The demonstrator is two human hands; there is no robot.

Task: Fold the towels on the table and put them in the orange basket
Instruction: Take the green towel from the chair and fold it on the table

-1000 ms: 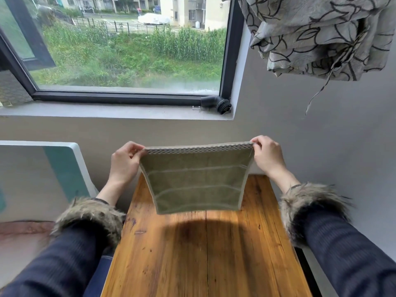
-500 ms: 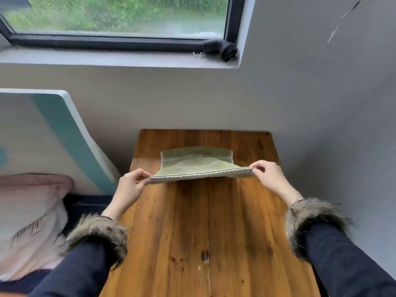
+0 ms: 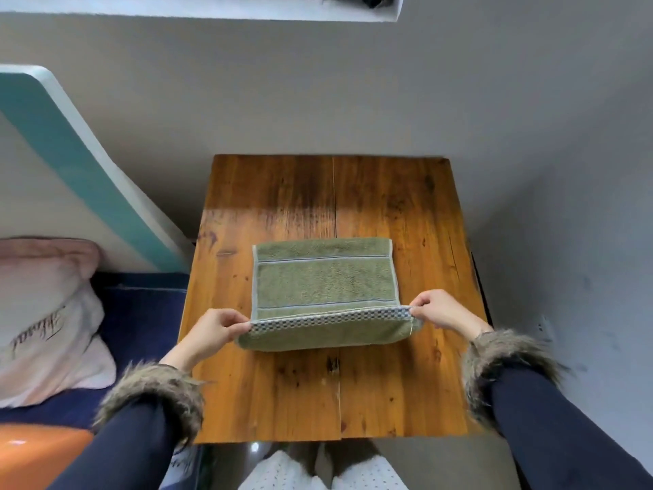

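Head camera is looking down on a green towel (image 3: 323, 282) lying on the wooden table (image 3: 424, 221), roughly at its middle. The left hand (image 3: 212, 332) is pinching the near left corner and the right hand (image 3: 441, 313) is pinching the near right corner, both gripping the checked border band and holding it slightly above the layer beneath.

Judging by how the cloth is lying, the fold is under way but not finished: the towel is already looking doubled, its far part is resting flat on the wood, and the near edge is curling under where the hands are lifting it. Another fold seems to be needed before it is compact. Nothing is showing of any other towel on the table, so how many are left cannot be told. An orange surface (image 3: 39, 454) at the lower left corner is probably the basket, but too little of it is showing to tell whether anything is lying inside; the transfer is still ahead for this towel.

The towel is looking soft and thick, olive green terry with thin pale stripes across it and a blue-and-white chequered band along the gripped edge.
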